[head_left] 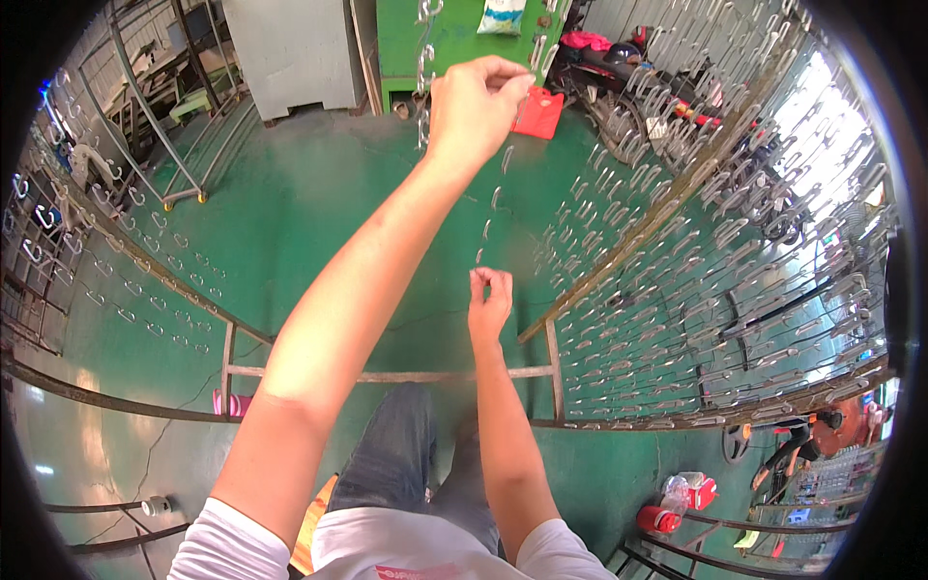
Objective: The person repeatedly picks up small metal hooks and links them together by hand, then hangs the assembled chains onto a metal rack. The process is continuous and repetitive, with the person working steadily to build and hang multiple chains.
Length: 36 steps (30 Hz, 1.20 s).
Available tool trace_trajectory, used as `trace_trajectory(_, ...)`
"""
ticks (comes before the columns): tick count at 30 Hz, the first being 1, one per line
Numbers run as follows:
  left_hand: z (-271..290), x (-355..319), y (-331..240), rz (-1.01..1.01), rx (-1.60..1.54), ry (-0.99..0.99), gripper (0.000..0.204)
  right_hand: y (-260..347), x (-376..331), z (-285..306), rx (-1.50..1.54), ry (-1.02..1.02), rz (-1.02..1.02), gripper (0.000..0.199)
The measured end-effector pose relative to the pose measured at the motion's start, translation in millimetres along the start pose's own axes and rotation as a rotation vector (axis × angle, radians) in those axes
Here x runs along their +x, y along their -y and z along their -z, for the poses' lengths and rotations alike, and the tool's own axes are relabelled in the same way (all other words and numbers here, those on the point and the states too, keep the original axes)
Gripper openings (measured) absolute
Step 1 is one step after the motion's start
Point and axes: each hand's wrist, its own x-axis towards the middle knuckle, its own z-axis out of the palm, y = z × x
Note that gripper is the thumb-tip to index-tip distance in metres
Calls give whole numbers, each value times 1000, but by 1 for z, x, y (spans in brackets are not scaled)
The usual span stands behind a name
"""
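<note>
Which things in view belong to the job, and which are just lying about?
Likely in the job:
- left hand
- right hand
- hook strand between them
- metal frame

Apparently lying about:
- red object on green floor
- pink item
- clear bottle

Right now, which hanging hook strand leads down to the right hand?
The strand between the left hand and the right hand; no other strand reaches the right hand.

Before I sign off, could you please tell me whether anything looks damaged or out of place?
Yes, a jagged, crack-like line crosses the floor at lower left, breaking its smooth surface. The hook strand above the right hand is too small to judge.
</note>
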Motion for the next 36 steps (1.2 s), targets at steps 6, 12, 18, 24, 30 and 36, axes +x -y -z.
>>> trace_trajectory(6,3,-48,39,-2,-75,-11,32,-6,-1,1,-27,-55,-12,10)
trace_trajectory(12,1,-152,110,208,-55,38,28,-5,1,7,-175,-74,74,12)
trace_trajectory(18,-8,-182,180,416,127,238,23,-9,4,14,-190,-71,139,12)
trace_trajectory(24,-15,-181,207,358,126,412,32,-11,9,15,186,46,-114,11)
trace_trajectory(30,-14,-187,217,486,13,538,39,-9,12,20,226,125,-151,10)
trace_trajectory(36,-20,-185,204,426,-184,294,37,-12,10,15,135,89,-44,10)
